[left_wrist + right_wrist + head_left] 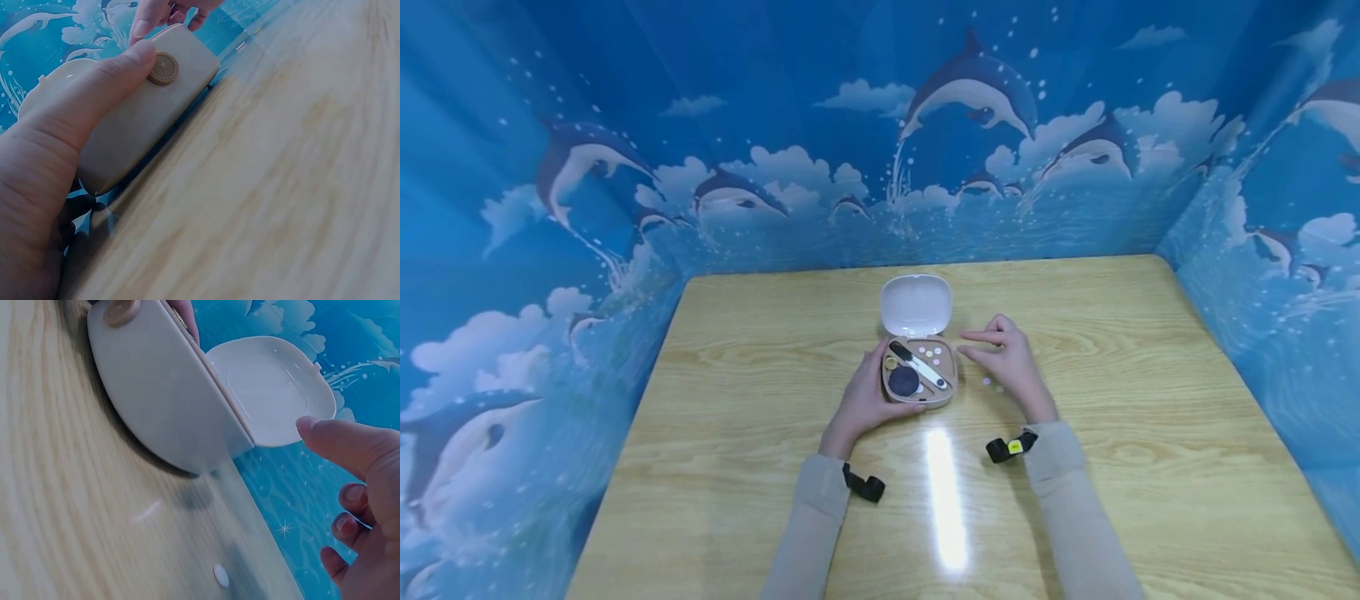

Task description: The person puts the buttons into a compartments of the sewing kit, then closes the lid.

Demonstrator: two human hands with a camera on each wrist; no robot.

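My left hand (867,398) grips a small box (951,392) from its left side, with the thumb along the front by a brown button-shaped catch (164,69). The white lid (916,305) stands open at the back. In the box's compartments lie a black-and-white slim tool (925,367) set diagonally, a dark round piece (903,382), a small gold round piece (891,363) and several small pale discs (929,353). Just off the box's right edge, my right hand (1009,358) has its thumb and index finger extended and apart. Nothing shows between them.
Two small pale discs lie on the wooden table (760,367) under the right hand; one white disc (220,575) shows in the right wrist view. A blue dolphin-print curtain (820,208) surrounds the table's back and sides. Each wrist wears a black camera strap (865,487).
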